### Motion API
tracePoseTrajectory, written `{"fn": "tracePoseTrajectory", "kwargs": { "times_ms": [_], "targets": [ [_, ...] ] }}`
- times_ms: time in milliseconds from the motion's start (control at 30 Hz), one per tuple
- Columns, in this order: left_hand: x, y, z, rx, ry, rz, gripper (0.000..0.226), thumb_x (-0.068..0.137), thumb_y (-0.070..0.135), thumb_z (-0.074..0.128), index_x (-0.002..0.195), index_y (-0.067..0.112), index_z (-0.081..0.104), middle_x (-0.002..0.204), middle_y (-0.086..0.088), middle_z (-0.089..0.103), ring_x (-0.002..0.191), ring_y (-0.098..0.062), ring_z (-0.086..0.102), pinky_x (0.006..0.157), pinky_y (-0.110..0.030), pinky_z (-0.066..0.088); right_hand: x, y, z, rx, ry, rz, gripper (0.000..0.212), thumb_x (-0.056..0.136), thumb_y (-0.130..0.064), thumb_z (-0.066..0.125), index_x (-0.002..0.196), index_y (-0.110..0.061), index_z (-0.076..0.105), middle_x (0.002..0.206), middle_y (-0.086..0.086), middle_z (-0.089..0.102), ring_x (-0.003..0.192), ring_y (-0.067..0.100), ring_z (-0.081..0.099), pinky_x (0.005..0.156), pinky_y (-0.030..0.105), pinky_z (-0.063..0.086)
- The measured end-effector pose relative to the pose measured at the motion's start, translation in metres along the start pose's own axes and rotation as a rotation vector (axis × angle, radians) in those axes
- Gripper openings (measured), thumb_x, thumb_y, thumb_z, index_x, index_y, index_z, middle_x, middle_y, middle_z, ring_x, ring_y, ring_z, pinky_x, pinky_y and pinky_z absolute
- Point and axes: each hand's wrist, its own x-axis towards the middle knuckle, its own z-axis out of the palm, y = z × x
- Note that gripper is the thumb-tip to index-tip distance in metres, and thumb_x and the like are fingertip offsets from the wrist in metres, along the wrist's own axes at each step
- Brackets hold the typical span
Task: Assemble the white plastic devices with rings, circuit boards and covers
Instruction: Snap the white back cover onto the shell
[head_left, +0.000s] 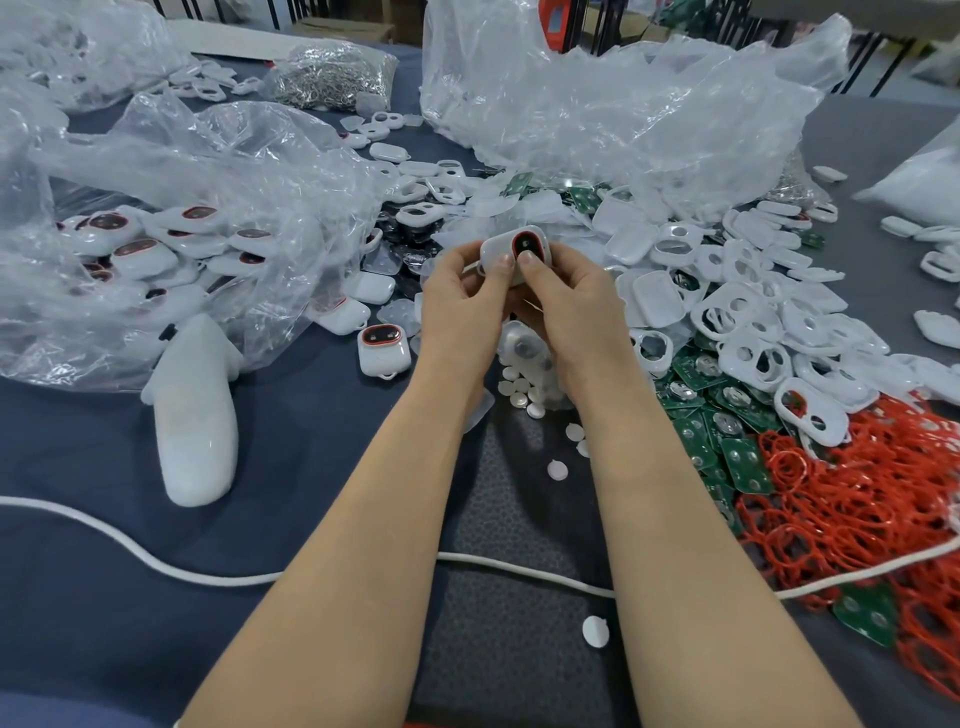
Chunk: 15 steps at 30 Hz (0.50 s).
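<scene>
- The white device (496, 248) is held up between both hands, above the dark surface (311, 467). Its dark window (529, 244) is edged in red.
- The left hand (467, 296) has its grip curled round the device's left side, with the thumb laid on its face.
- The right hand (558, 299) has its grip pinching the device's right side, the thumb tip pressing the lower edge of the window.
- Below and left of the device, a finished device (383, 349) lies flat on the surface.
- Further left of the device, a clear bag (156, 244) holds many more of the same.
- Right of the device is a heap of white covers (753, 322); green circuit boards (727, 415) lie below the heap, and red rings (857, 493) lie lower right.
- Straight below the device, white discs (519, 389) lie scattered between the wrists.
- Far below the device, a white cord (156, 561) crosses the surface under both forearms.
</scene>
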Motion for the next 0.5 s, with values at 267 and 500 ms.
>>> {"fn": "tracePoseTrajectory", "kwargs": {
  "times_ms": [267,500],
  "targets": [
    [0.0,0.0007,-0.0009,0.068,0.011,0.046,0.013,0.097,0.006,0.054,0.109,0.006,0.054,0.111,-0.027,0.064,0.105,-0.037,0.064,0.094,-0.047,0.053,-0.001,0.0006,0.0003,-0.011,-0.016,0.007,0.015,0.094,-0.016,0.055,0.087,-0.021,0.067,0.101,0.022,0.068,0.101,0.038,0.064,0.092,0.053,0.051],
    [0.0017,-0.0013,-0.0004,0.034,0.021,0.002,0.015,0.097,0.008,0.054,0.112,0.008,0.054,0.105,-0.017,0.067,0.1,-0.027,0.066,0.092,-0.037,0.054,-0.002,-0.0005,0.002,-0.016,-0.005,0.006,0.013,0.094,-0.02,0.057,0.088,-0.023,0.068,0.099,0.019,0.07,0.099,0.034,0.065,0.091,0.051,0.052]
  ]
}}
